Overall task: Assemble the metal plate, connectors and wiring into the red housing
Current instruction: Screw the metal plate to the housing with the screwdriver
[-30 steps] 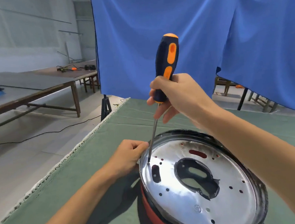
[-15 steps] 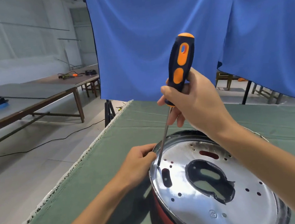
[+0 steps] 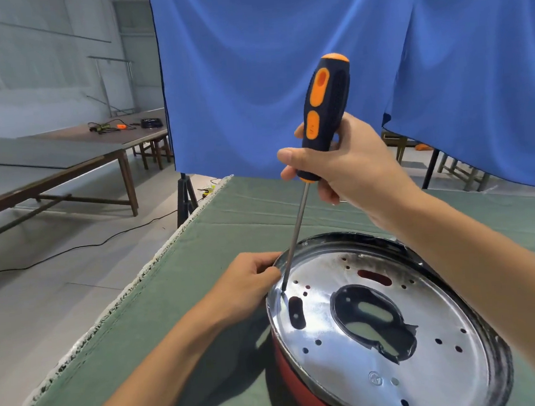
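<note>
Metal plate (image 3: pixel 383 354) is already sitting in red housing (image 3: pixel 293 380); right hand (image 3: pixel 349 164) gripping screwdriver (image 3: pixel 323 118) is fastening at nine o'clock, left hand (image 3: pixel 247 287) pinching the rim

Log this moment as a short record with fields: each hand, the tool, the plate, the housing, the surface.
right hand: grips the screwdriver handle
left hand: holds the plate's rim at its left edge
screwdriver: near upright, tip on the plate close to the left hand
metal plate: shiny, perforated, seated on the housing
red housing: under the plate, only its side shows
green cloth: covers the table
</note>
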Motion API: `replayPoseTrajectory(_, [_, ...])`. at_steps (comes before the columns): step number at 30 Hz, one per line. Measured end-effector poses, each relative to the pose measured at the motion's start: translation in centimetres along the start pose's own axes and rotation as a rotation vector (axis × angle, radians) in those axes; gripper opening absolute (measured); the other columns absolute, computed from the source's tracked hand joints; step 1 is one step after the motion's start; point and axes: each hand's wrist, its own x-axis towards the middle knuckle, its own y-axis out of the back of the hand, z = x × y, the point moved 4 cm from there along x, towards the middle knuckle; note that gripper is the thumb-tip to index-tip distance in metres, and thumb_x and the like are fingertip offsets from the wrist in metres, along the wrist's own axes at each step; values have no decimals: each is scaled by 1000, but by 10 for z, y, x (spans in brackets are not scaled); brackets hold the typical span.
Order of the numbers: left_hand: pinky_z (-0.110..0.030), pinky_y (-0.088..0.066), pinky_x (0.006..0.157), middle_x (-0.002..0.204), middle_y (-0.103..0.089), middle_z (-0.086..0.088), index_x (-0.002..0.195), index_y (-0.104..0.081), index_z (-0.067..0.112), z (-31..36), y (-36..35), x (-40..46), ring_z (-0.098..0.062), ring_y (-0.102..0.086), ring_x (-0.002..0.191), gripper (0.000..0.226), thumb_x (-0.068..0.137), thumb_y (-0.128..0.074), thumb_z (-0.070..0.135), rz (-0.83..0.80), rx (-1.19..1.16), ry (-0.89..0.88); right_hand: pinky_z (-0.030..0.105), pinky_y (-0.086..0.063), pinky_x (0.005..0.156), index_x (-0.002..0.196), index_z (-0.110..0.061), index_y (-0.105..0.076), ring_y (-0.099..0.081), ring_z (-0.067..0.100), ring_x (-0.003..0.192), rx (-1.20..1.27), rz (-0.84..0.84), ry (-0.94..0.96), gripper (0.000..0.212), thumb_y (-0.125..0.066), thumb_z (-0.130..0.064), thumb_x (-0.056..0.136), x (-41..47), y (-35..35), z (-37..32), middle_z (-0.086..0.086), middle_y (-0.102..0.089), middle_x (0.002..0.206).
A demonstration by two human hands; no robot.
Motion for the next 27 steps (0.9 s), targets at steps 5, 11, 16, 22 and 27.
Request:
replayPoseTrajectory(5, [-30, -51, 79, 98, -73, -13, 101, -73, 15, 0, 1, -1, -12, -62, 79, 38, 90, -42, -3, 1, 62, 12, 21, -44, 41, 83, -8, -61, -57, 13, 43, 19, -136, -129, 3, -60, -11, 85, 2, 2, 1, 5, -74, 81])
replayPoseTrajectory(11, [-50, -48, 89, 106, -66, -29, 106, -70, 0, 0, 2, 0, -20, -57, 83, 32, 90, -42, -5, -43, 71, 51, 20, -37, 41, 58, -14, -46, -42, 14, 36, -387, 109, 5, 36, -72, -33, 73, 2, 1, -4, 1, -57, 52])
replayPoseTrajectory(16, [-17, -43, 58, 89, -70, -13, 105, -72, 8, -1, 1, 0, -10, -55, 66, 34, 91, -42, -3, -27, 58, 55, 17, -32, 37, 93, -7, -57, -43, 7, 40, -161, 109, -22, 39, -79, -32, 73, 3, -1, -3, 11, -59, 73])
replayPoseTrajectory(22, [-30, -44, 71, 99, -68, -25, 103, -73, 11, -2, 1, 0, -17, -54, 76, 34, 91, -43, -1, -7, 78, 41, 16, -29, 37, 88, -13, -57, -41, 4, 32, 71, 98, -121, 30, -60, -43, 83, 4, 10, -10, 7, -71, 66])
replayPoseTrajectory(27, [-32, -43, 73, 101, -66, -27, 103, -72, 9, -2, 1, 0, -18, -53, 77, 34, 90, -43, -2, -2, 79, 31, 16, -32, 33, 87, -17, -50, -56, 4, 42, 76, 199, 36, 15, -63, -24, 83, 2, 15, -19, 18, -69, 86])
